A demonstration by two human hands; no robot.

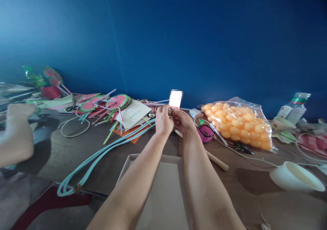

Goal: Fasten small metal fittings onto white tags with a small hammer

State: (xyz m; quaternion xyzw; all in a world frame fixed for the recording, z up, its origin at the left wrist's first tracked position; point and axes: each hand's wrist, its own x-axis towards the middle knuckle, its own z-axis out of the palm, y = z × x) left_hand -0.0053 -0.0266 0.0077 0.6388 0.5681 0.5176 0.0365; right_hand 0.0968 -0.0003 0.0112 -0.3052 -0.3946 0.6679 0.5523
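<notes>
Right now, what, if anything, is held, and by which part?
Apparently a small shiny ball, between left hand and right hand; the gripped part cannot be told.

The brown table (255,202) carries a bulging bag (240,122) (see-through)

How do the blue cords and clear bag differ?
The cords are long and thin; the bag is broad and bulging. The cords are light blue; the bag is clear, full of orange balls. The cords reach toward the left hand; the bag lies right of the right hand. Both lie on the table.
</notes>
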